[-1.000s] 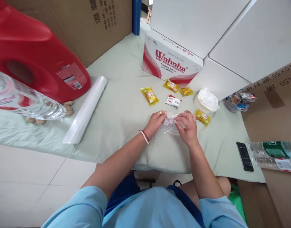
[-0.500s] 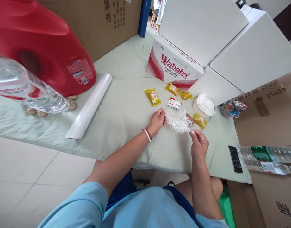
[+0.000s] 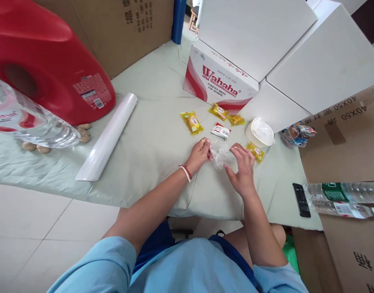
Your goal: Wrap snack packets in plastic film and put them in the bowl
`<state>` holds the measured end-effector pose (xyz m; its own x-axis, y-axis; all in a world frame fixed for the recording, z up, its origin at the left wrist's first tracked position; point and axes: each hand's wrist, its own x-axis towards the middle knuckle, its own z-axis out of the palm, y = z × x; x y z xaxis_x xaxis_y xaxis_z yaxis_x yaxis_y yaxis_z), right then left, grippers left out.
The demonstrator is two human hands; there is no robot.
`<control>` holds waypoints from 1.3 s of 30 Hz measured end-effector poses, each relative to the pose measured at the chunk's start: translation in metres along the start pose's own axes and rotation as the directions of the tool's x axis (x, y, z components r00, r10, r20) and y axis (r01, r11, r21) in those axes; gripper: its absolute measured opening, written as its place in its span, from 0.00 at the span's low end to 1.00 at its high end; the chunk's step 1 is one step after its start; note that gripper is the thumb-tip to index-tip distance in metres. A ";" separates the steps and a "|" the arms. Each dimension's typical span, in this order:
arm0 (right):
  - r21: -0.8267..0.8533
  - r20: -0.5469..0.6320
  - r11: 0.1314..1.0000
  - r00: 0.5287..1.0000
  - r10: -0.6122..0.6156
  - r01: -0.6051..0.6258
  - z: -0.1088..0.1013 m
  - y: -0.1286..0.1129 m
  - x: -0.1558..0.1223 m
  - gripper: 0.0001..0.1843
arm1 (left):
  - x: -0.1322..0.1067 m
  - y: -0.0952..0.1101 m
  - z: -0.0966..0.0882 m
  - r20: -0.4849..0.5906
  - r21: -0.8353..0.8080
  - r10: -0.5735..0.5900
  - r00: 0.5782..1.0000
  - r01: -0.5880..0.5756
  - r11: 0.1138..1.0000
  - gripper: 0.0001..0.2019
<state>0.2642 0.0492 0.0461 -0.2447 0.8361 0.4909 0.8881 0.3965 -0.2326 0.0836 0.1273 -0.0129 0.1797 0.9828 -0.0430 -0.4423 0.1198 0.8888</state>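
Observation:
A crumpled clear plastic bag (image 3: 220, 155) is stretched above the table between my hands. My left hand (image 3: 201, 154) pinches its left end, the fingers closed. My right hand (image 3: 242, 169) is at the bag's right side with thumb and fingers apart, touching or nearly touching the plastic. Just beyond the bag lies a white and red packet (image 3: 221, 131). Yellow snack packets lie around: one to the left (image 3: 192, 122), one farther back (image 3: 218, 111) beside another (image 3: 236, 119), and one partly behind my right fingers (image 3: 255, 151).
A white bowl with a plastic liner (image 3: 260, 132) stands at the right near a tub of snacks (image 3: 296, 135). Behind are a Wahaha carton (image 3: 219, 79) and white boxes. On the left are a white roll (image 3: 109, 136), a red jug (image 3: 59, 61) and a water bottle (image 3: 31, 114). A remote (image 3: 301, 200) lies right.
My right hand has loosened its pinch and moved left and up, fingers now spread. The bag is more bunched toward my left hand. A brownish packet behind it is now hidden.

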 end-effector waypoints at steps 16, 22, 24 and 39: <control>0.163 -0.188 0.964 0.952 0.242 -0.213 0.000 0.004 -0.006 0.10 | 0.006 0.013 -0.010 0.008 -0.173 -0.124 0.992 0.124 0.977 0.20; 0.742 -0.095 0.513 0.690 0.717 -0.431 -0.018 0.023 -0.037 0.13 | 0.005 0.028 -0.011 0.187 -0.265 -0.223 0.957 0.268 0.926 0.26; 0.830 0.022 0.322 0.603 0.798 -0.456 -0.023 0.031 -0.046 0.16 | 0.004 0.033 -0.013 0.245 -0.242 -0.262 0.934 0.320 0.916 0.26; 0.407 0.215 0.582 0.693 0.688 -0.704 -0.036 0.051 -0.105 0.26 | 0.009 0.032 -0.029 0.146 -0.084 -0.375 0.916 0.389 0.917 0.25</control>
<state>0.3492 -0.0315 0.0131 0.3578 0.9338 -0.0008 0.5306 -0.2041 -0.8227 0.0451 0.1437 0.0020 0.4589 0.8343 -0.3056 -0.4098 0.5039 0.7603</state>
